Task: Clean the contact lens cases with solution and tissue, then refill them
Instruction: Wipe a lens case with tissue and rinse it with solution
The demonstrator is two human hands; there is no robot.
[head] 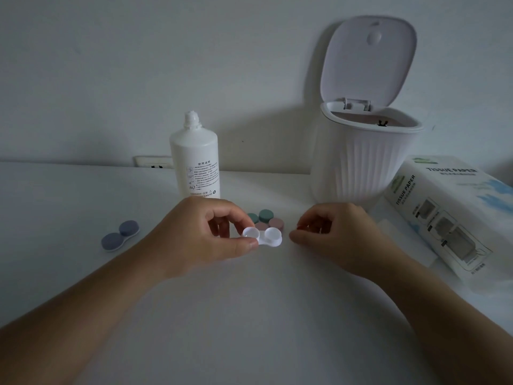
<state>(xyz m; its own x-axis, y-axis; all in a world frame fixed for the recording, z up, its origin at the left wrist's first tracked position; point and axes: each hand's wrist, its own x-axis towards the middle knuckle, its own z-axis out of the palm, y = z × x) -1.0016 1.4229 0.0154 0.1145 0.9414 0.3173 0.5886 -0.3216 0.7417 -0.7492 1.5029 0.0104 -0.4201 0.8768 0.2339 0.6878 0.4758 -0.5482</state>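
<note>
Now we hold the open white lens case (pixel 262 238) in the middle of the table (pixel 69 195), so its two cups face up and are easy to reach. Our left hand (pixel 211 232) pinches its left cup between thumb and fingers. Our right hand (pixel 336 234) hovers just right of it, fingers curled; we cannot tell if it holds anything. Just behind the case lie four loose caps (pixel 266 220), kept close for later. One bottle of solution (pixel 195 159) stands uncapped behind them, ready to pour. One closed blue-capped case (pixel 120 236) waits at the left. At the right we see one tissue pack (pixel 455 207), and behind it one bin (pixel 361 140) with its lid up for rubbish.
</note>
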